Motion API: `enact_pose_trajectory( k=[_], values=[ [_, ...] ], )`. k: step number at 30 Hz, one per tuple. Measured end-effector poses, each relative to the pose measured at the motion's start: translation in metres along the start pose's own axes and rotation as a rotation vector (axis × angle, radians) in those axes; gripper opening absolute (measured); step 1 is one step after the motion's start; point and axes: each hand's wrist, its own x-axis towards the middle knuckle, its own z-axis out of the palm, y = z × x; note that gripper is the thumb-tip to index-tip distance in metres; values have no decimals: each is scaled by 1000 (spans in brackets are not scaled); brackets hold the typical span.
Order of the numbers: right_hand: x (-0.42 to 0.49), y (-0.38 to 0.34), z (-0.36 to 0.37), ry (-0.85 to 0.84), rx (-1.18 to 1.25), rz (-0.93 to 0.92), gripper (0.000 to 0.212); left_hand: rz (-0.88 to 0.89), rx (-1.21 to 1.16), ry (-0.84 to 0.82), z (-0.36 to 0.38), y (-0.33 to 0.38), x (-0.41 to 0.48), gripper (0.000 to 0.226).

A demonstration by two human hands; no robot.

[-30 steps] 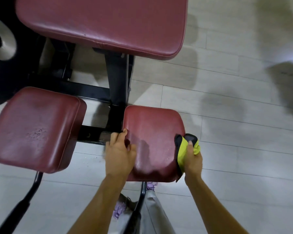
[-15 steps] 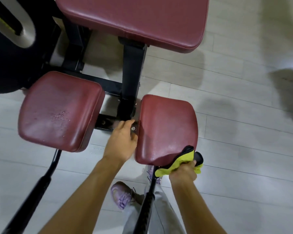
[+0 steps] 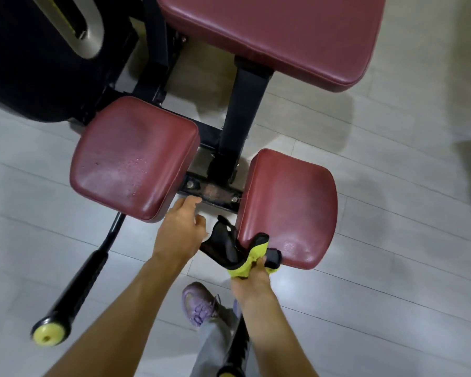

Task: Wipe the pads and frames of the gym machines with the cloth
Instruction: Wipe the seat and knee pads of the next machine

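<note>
As the yellow-and-black cloth (image 3: 235,250) comes round from the 3 o'clock side of the right maroon pad (image 3: 288,208) to its 7 o'clock corner, the sweep of that pad's rim looks close to finished. The right hand (image 3: 252,278) grips the cloth in a closed fist, fingers curled tight around the bunched yellow part, while the black part drapes off the corner into the gap between the 2 small pads.

The left hand (image 3: 180,235) no longer braces the right pad's 9 o'clock edge. It now sits in the gap, fingers loosely extended and slightly apart, thumb out to the side, tips reaching toward 12 o'clock at the black crossbar (image 3: 211,190). Whether they touch the crossbar cannot be told.

Both hands now point at the crossbar, so the frame is probably next. The left maroon pad (image 3: 131,156), at 10 o'clock from the hands, shows droplets and looks unwiped.
</note>
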Motion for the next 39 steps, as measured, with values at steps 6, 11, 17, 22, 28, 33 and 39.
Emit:
enact_pose_trajectory(
  k=[6, 11, 17, 22, 28, 33, 39],
  values=[
    [-45, -17, -18, -131, -552, -148, 35, -35, -22, 50, -15, -7, -10, 35],
    [-78, -44, -5, -366, -1251, -933, 25, -54, -7, 91, -27, -18, -32, 36],
    [-42, -53, 40, -1131, -2151, -1365, 65, -134, 73, 104, -45, -35, -44, 35],
    [2, -25, 47, -1149, -3471, -1414, 37, -174, 57, 158, -54, -49, -43, 35],
    [25, -36, 54, -1081, -3510, -1466, 34, -233, 17, 156, -51, -61, -54, 34],
    [40, -52, 110, -832, -3054, -1727, 36, -259, 25, 102, -42, -62, -64, 31],
    [34, -66, 150, -390, -3099, -1840, 53, -265, -13, 72, -40, -62, -51, 29]
  ],
)
